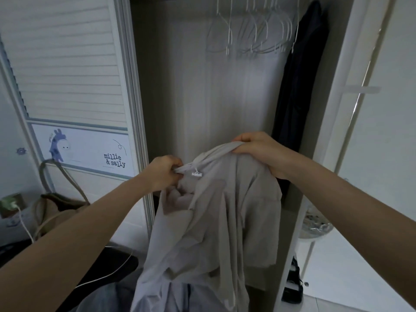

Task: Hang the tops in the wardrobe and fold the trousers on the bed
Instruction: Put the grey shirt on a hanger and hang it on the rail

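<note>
- The person stands before an open wardrobe (171, 91), holding a pale grey top (216, 221) up in front of its lower half, outside the compartment.
- The left hand (165, 174) is curled tight round a bunched fold of the top near its neckline, just beside a small white clip or tag (197, 174) on the fabric.
- The right hand (258, 152) grips the top's upper edge, fingers hooked over the cloth and thumb beneath, a little higher than the left hand.
- The rest of the top hangs crumpled between the two forearms, its loose folds and a sleeve dropping toward the bottom of the view.
- Inside the wardrobe, a row of bare white hangers (252, 34) hangs close together at the top.
- A dark garment (301, 86) hangs at the right end of the compartment, just beside the hangers and against the right wall.
- The back panel below the hangers is bare as far as the top lets it be seen.
- Whether a hanger is inside the held top cannot be told.
- To the left, a slatted sliding door (67, 64) carries a panel with a blue cartoon figure and the words "millie & sally".
- A brown bag (60, 206) with long handles stands by that door; what it holds cannot be seen.
- A white cable (24, 228) runs past the bag.
</note>
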Demonstrator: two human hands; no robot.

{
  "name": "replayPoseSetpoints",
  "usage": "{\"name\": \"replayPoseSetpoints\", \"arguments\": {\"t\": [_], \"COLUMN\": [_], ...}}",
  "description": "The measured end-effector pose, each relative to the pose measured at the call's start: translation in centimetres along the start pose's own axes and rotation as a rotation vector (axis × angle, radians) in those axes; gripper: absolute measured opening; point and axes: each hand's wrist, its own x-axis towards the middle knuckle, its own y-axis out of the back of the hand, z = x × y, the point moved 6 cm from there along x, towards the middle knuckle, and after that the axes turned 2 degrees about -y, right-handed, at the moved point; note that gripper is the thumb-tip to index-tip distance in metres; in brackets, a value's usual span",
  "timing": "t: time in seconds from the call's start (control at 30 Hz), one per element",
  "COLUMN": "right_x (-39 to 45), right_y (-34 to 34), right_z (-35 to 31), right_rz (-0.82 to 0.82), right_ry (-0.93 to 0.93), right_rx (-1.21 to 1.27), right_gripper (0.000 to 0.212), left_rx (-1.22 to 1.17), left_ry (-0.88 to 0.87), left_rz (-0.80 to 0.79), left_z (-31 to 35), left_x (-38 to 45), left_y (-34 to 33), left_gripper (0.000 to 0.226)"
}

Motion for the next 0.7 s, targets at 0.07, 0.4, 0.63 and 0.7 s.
{"name": "replayPoseSetpoints", "arguments": {"t": [0.07, 0.4, 0.63, 0.7], "right_x": [-0.1, -0.6, -2.4, -2.9], "right_y": [1.1, 4.3, 1.3, -2.9], "right_z": [0.4, 2.3, 1.5, 2.2], "right_rz": [0.016, 0.105, 0.274, -0.124], "right_ry": [-0.011, 0.036, -0.135, -0.370], "right_rx": [-0.102, -1.039, -0.750, -0.062], "right_gripper": [0.007, 0.030, 0.043, 0.069], "left_rx": [-0.148, -0.737, -0.955, -1.007], "left_ry": [0.071, 0.135, 0.167, 0.178], "left_rz": [0.038, -0.046, 0.007, 0.007], "left_z": [-0.6, 0.9, 5.6, 7.5], "left_x": [0.3, -0.5, -1.3, -1.5], "left_y": [0.8, 2.9, 2.8, 2.5], "left_gripper": [0.011, 0.016, 0.021, 0.027]}}
